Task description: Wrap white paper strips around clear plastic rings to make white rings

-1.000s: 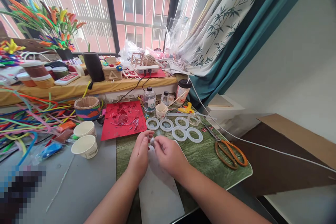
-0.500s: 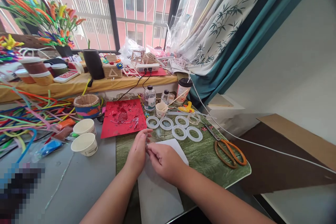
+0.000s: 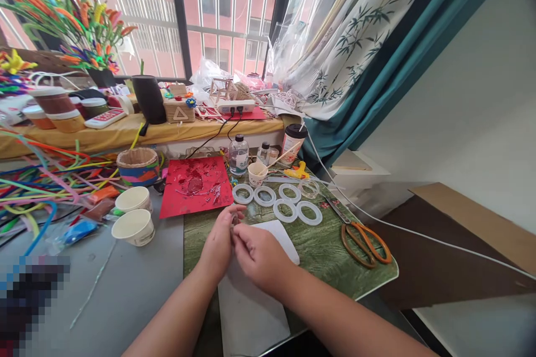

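Note:
My left hand (image 3: 220,242) is raised on edge over a white sheet (image 3: 253,312), its fingers bent around a small, clear-looking piece that is mostly hidden. Against that palm, my right hand (image 3: 262,254) has thumb and forefinger pinched at the same small piece. What it is cannot be made out. Just beyond the hands lie several translucent white rings (image 3: 286,210) on the green wood-patterned board (image 3: 330,262). A red sheet (image 3: 171,195) covered with dark shiny scraps is to the left of the rings.
Orange-handled scissors (image 3: 364,242) lie at the right. Two paper cups (image 3: 134,228) stand left, near colourful pipe cleaners (image 3: 37,178). Behind the rings are a clear bottle (image 3: 238,156), a small cup with sticks (image 3: 257,174) and a yellow glue gun (image 3: 298,170). A white cable (image 3: 377,215) crosses the right side.
Both hands stay together over the white sheet, with only slight finger movement. A little more of the small clear piece shows between them. The whole view has shifted slightly.

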`<state>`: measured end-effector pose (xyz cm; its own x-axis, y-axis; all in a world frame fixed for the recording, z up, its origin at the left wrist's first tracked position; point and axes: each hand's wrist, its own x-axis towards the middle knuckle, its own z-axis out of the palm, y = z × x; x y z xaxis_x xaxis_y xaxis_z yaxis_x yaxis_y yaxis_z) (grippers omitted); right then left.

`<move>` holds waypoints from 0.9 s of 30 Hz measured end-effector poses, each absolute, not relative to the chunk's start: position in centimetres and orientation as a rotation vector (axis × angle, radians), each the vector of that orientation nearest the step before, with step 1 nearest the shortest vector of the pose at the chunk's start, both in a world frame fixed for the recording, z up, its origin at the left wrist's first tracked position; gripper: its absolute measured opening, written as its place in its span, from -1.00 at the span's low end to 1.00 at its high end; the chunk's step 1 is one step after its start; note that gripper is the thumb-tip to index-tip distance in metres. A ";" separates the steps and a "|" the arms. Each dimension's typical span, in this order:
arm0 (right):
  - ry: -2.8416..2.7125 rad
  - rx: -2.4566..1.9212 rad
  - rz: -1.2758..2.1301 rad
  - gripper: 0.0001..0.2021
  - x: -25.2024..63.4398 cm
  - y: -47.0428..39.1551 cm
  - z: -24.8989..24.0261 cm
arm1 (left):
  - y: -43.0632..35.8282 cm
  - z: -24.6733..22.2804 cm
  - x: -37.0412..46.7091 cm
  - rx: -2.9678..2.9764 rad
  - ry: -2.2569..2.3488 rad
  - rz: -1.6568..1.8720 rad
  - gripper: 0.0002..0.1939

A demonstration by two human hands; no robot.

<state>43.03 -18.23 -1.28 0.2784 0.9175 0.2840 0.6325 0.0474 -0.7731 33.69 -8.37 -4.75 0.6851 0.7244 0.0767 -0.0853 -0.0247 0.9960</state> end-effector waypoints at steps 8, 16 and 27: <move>-1.491 -1.710 0.298 -0.79 42.7 -18.0 -0.4 | -7.6 -4.7 33.5 1.432 0.523 0.712 -0.56; -1.179 -1.742 0.400 -0.80 43.8 -17.5 -0.6 | -8.2 -4.7 33.7 1.425 0.520 0.678 -0.48; -1.018 -1.480 0.740 -0.77 42.5 -16.1 -1.2 | -8.0 -4.7 33.4 1.405 0.534 0.690 -0.35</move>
